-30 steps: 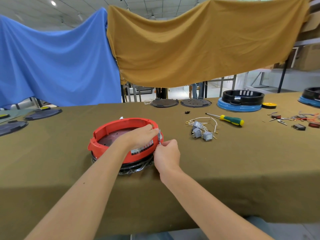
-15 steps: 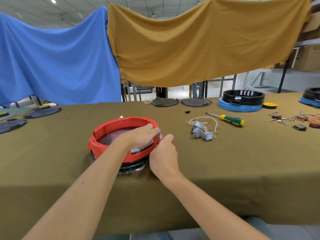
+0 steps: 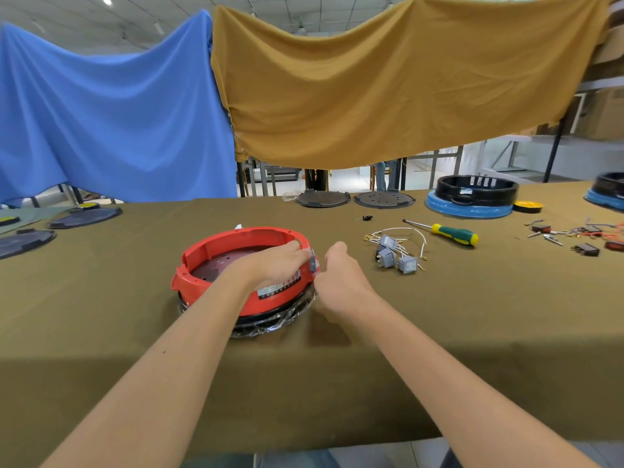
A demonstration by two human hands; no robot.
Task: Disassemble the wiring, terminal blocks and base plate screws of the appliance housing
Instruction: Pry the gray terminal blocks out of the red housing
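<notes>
A cloth-covered table [image 3: 439, 332] carries the red housing [image 3: 216, 251] near its front edge, seated on a black base (plastic film bunched beneath it). The left hand [image 3: 273, 266] lies curled over the housing's near right rim, fingertips touching a small grey block [image 3: 313, 261] at the outer wall, while the right hand [image 3: 341, 282] is bunched just beside that block; whether it pinches anything, I cannot tell. To the right lie loose grey blocks with white wires [image 3: 395, 253], and beyond them a screwdriver [image 3: 445, 230].
</notes>
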